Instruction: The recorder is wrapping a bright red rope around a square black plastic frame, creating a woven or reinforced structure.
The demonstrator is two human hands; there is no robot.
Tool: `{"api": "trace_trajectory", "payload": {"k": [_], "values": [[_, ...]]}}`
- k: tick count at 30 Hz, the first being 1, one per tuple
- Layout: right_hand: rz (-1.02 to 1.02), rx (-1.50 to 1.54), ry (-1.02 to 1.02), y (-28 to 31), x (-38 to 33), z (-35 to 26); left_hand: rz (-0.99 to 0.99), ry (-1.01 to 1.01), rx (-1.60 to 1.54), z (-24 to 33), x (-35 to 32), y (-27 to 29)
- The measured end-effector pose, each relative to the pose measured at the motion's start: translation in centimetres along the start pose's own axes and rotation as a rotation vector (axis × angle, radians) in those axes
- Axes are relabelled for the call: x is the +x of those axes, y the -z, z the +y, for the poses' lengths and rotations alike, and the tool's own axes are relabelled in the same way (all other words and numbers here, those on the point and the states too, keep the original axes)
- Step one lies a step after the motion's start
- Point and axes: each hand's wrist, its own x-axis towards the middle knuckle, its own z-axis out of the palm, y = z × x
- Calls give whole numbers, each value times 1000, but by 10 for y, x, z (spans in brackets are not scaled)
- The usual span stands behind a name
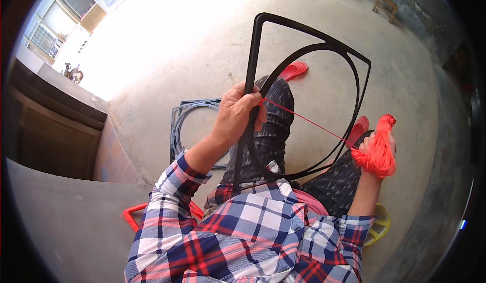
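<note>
A black frame (314,35), square outside with a round ring inside, stands tilted over my lap. My left hand (238,111) is closed around its left bar, thumb pressed at the spot where the red cord meets the frame. From there the thin red cord (309,122) runs taut across the ring opening to my right hand (373,142). That hand grips a thick bundle of red cord (375,156), which hides most of its fingers.
Grey-blue frames (178,131) lie on the concrete floor beyond my left arm. A red frame (132,217) is at lower left, a yellow round object (379,224) at lower right. Small wooden stools (386,7) stand by the far wall. Red shoes (294,70) are on my feet.
</note>
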Motion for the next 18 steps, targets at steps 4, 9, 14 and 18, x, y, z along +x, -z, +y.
{"api": "trace_trajectory", "payload": {"k": [4,9,14,18], "values": [[175,-94,-34,-10,13,14,-136,-48,-49,1,0,-1],[-295,-186,-96,-113,-26,44,-209,-90,110,11,-16,-17],[-473,-561,83,-168,-13,49,-193,-526,566,18,-10,-30],[-391,-640,198,-178,5,51,-275,-783,718,19,-10,-51]]}}
